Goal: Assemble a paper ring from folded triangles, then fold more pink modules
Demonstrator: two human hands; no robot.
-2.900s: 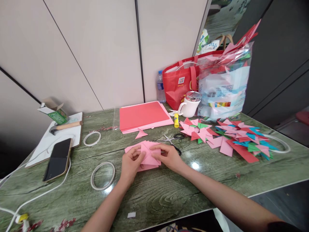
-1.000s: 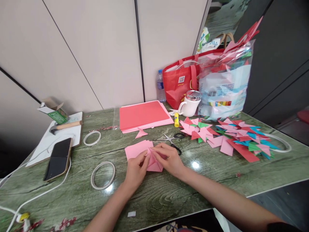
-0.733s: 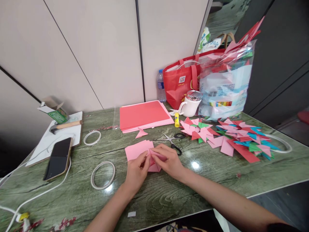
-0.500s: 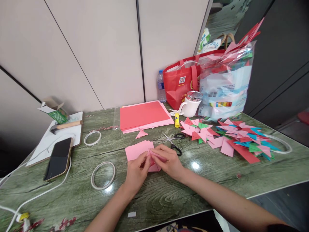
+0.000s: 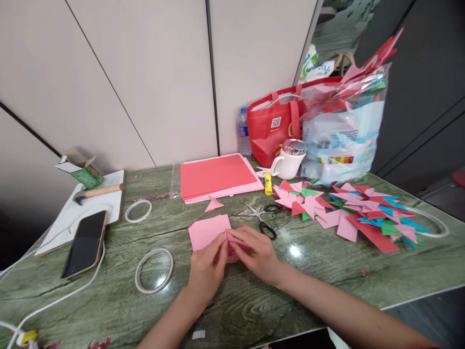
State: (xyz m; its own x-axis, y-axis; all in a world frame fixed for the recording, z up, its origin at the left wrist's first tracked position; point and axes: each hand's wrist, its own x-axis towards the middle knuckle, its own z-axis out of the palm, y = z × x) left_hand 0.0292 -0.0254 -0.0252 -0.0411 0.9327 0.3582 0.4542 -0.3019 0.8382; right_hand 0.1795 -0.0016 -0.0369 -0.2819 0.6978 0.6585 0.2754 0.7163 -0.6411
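Note:
Both hands meet over a folded piece of pink paper (image 5: pixel 236 241) near the middle of the green table. My left hand (image 5: pixel 208 264) pinches its left corner between thumb and finger. On the other side, my right hand (image 5: pixel 258 253) grips the same paper, which the fingers partly cover. Just behind the left fingers lies a stack of pink paper squares (image 5: pixel 208 231). A small folded pink piece (image 5: pixel 214 204) sits beyond that stack. Scissors (image 5: pixel 264 219) with black handles lie spread, just past the right hand.
Red and pink sheets (image 5: pixel 218 177) lie at the back, with a glue stick (image 5: pixel 268 184) and white mug (image 5: pixel 289 160) beside them. Folded paper pieces (image 5: pixel 378 208) heap up at right. Tape rolls (image 5: pixel 155 270), a phone (image 5: pixel 85 242) and a hammer (image 5: pixel 98 192) are at left.
The hands stay together on the pink paper, fingers slightly shifted. The whole view has moved a little, so the table things appear slightly lower.

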